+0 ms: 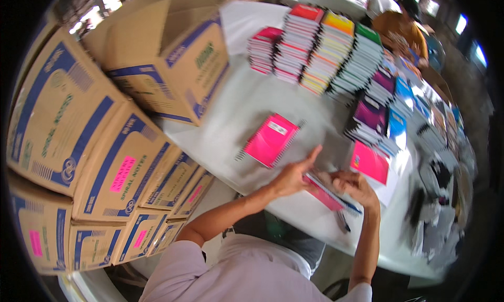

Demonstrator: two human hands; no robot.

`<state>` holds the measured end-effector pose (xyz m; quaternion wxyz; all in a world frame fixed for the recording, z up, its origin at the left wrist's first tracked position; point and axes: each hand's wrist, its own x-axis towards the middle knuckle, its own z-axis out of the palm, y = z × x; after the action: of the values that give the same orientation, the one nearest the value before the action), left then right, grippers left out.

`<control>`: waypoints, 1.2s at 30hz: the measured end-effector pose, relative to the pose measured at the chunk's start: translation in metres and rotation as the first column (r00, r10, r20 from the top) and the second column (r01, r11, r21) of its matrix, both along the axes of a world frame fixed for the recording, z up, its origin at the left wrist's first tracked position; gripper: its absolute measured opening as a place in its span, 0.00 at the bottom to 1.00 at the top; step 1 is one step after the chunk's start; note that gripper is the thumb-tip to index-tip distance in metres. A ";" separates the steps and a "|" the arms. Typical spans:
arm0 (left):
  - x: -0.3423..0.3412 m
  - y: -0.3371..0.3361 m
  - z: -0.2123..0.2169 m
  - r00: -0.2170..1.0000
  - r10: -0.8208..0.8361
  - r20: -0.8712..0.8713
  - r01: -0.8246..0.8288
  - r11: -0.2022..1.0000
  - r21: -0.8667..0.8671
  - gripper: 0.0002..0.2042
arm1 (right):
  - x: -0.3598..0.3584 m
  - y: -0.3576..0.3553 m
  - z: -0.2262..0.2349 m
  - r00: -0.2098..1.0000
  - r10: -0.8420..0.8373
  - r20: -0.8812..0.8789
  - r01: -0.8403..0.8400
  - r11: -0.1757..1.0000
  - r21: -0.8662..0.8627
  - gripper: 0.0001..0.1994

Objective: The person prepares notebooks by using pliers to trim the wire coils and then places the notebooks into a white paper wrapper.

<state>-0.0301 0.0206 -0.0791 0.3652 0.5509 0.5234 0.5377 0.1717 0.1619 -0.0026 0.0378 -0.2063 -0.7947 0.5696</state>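
A pink spiral notebook (322, 195) is held tilted near the table's front edge. My left hand (290, 179) grips its left end, with one finger stretched out above it. My right hand (358, 188) is at the other end, fingers curled in a pinch; what lies between them is blurred. A dark pen-like thing (344, 221) lies just below the held notebook. Beyond my left hand, a pink notebook pile (272, 139) with a white label on top rests on the table. To the right of my right hand lies another pink notebook (370, 163).
Tall stacks of spiral notebooks (326, 50) stand at the back of the white table (231, 100). Purple notebooks (369, 115) are piled at right, near crumpled plastic (438, 231). Cardboard cartons (113, 160) fill the left, one open carton (173, 65) among them. Another person (401, 31) sits far right.
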 end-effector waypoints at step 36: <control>0.006 -0.032 0.017 0.916 0.179 -0.358 -0.165 0.984 0.071 0.26 | 0.055 -0.107 -0.062 0.886 -0.424 -0.189 0.387 0.450 0.805 0.27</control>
<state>-0.0241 -0.0114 -0.0619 0.2027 0.5997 0.6176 0.4667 0.2266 0.0549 -0.0649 0.2485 -0.3585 -0.8942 0.1006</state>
